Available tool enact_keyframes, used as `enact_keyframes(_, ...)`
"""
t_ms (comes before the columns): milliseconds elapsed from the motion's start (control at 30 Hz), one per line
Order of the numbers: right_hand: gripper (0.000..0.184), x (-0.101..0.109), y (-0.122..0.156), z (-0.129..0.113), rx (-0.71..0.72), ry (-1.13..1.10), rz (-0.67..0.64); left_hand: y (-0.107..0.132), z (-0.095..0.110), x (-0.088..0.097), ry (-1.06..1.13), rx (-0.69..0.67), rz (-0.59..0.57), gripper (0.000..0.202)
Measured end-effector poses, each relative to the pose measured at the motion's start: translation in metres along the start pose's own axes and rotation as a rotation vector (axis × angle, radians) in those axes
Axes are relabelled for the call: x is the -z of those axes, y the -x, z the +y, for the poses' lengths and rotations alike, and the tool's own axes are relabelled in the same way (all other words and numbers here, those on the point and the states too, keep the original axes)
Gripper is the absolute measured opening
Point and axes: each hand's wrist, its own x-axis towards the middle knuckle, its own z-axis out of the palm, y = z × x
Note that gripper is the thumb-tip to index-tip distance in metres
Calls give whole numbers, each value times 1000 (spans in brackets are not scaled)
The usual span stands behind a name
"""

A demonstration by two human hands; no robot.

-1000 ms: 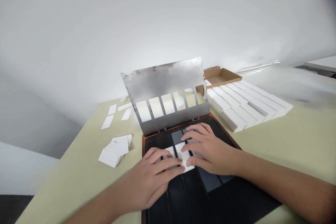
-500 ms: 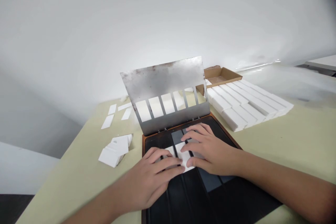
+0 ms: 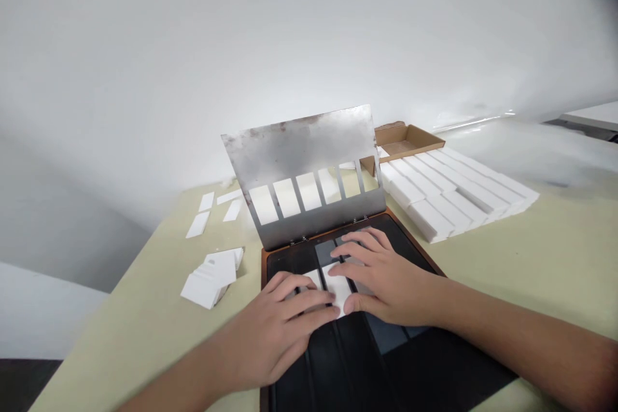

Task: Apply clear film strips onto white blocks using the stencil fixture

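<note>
while the scene had barely changed from the frame half a second earlier, the right hand's fingers had crept slightly left and its thumb sat a touch lower. at the far left, a loose pile of white rectangular tiles (image 3: 207, 280) lay on the pale green table (image 3: 555, 270), with a few flat white strips (image 3: 203, 215) above it. the left hand (image 3: 275, 328) was open, fingers together and lying flat across the near end of a small white piece (image 3: 313, 278), not gripping it. just right of those fingertips, a white strip (image 3: 338, 290) lay on the black hinged board (image 3: 304, 367), between the two hands and touching the right thumb. behind them, a scuffed steel stencil plate (image 3: 299, 148) with a row of rectangular slots stood tilted up on its hinges. the right hand (image 3: 391, 283) was also open, its fingers spread over dark panels and gripping nothing. further right sat an open cardboard box (image 3: 405, 141), just behind neat rows of long white bars (image 3: 458, 193) on the table.
</note>
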Motion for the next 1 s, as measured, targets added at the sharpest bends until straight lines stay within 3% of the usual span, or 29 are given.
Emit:
enact_keyframes(400, 46, 1, -1, 0, 11, 9, 103, 1, 0, -1, 8, 14, -22, 59)
enact_keyframes(633, 35, 0, 0, 0, 3, 27, 53, 0, 0, 0, 6, 10, -12, 59)
enact_keyframes(833, 42, -1, 1, -1, -5, 42, 32, 0, -1, -1, 5, 7, -3, 61)
enact_keyframes(1000, 66, -3, 0, -1, -50, 59, -6, -1, 0, 0, 9, 2, -1, 60)
